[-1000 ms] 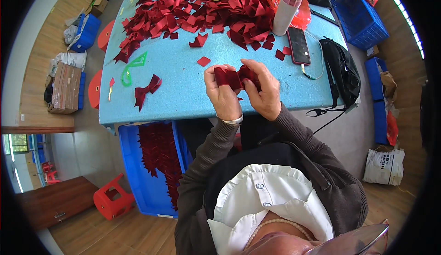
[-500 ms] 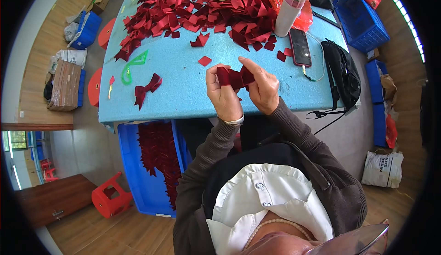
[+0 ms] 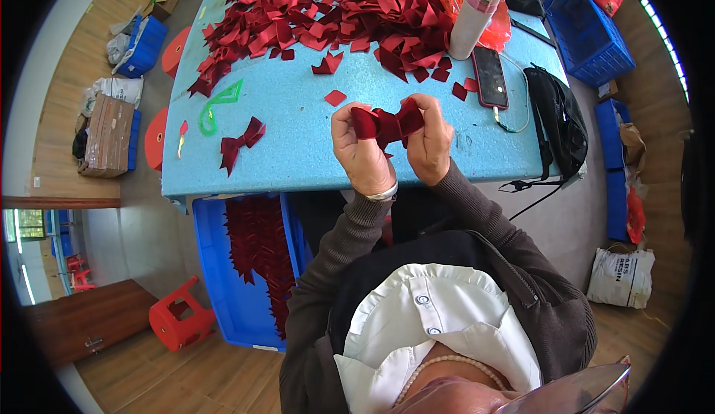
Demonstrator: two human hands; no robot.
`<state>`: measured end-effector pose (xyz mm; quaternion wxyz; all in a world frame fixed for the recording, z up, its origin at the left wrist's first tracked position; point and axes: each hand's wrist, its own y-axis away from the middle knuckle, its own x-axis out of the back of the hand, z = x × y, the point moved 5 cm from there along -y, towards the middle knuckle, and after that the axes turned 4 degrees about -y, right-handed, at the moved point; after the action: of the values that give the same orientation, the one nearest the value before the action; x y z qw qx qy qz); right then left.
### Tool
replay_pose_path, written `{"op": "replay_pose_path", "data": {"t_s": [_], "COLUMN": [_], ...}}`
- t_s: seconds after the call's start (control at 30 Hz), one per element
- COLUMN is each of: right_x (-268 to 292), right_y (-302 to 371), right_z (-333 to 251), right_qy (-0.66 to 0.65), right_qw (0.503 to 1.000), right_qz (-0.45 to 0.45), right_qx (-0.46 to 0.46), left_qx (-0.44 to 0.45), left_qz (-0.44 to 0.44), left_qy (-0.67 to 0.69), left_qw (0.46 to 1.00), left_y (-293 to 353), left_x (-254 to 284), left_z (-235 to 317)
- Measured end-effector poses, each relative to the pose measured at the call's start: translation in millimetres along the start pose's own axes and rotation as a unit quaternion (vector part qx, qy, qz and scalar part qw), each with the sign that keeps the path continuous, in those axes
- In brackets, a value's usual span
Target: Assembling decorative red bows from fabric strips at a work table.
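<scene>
Above the near part of the light-blue table point(image 3: 298, 149), I hold a dark red ribbon bow point(image 3: 388, 125) between both hands. My left hand point(image 3: 359, 153) is closed on its left loop, and my right hand point(image 3: 432, 140) pinches its right loop from behind and the side. The bow's knot shows between the two loops, with a bit of tail below. Another red bow point(image 3: 242, 144) lies on the table to the left of my hands. A small red ribbon piece point(image 3: 335, 98) rests just beyond my left hand.
A heap of cut red ribbon pieces point(image 3: 290, 26) covers the table's far part. At the right are a white bottle point(image 3: 474, 23), a phone point(image 3: 489, 77) on a cable and a black bag point(image 3: 553, 119). A blue crate point(image 3: 223, 295) with red bows stands below the table's left edge.
My right hand's raised fingers have come down onto the bow's right loop. The bow is now spread wider, with both loops and the knot facing up.
</scene>
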<state>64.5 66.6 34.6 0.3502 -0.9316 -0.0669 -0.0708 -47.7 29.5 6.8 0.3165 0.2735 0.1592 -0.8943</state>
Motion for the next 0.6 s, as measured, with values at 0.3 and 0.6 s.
{"op": "replay_pose_path", "data": {"t_s": [0.3,0.6], "right_x": [1,0], "right_y": [-3,-6], "right_z": [-1,5], "right_qy": [0.111,0.055], "right_qw": [0.983,0.996], "right_qz": [-0.067,-0.039], "right_qx": [0.128,0.06], "left_qx": [0.045,0.041], "left_qz": [-0.034,-0.012], "left_qy": [-0.016,-0.016], "left_qw": [0.998,0.999], "left_y": [2,-4], "left_x": [0,0], "left_z": [-4,-8]}}
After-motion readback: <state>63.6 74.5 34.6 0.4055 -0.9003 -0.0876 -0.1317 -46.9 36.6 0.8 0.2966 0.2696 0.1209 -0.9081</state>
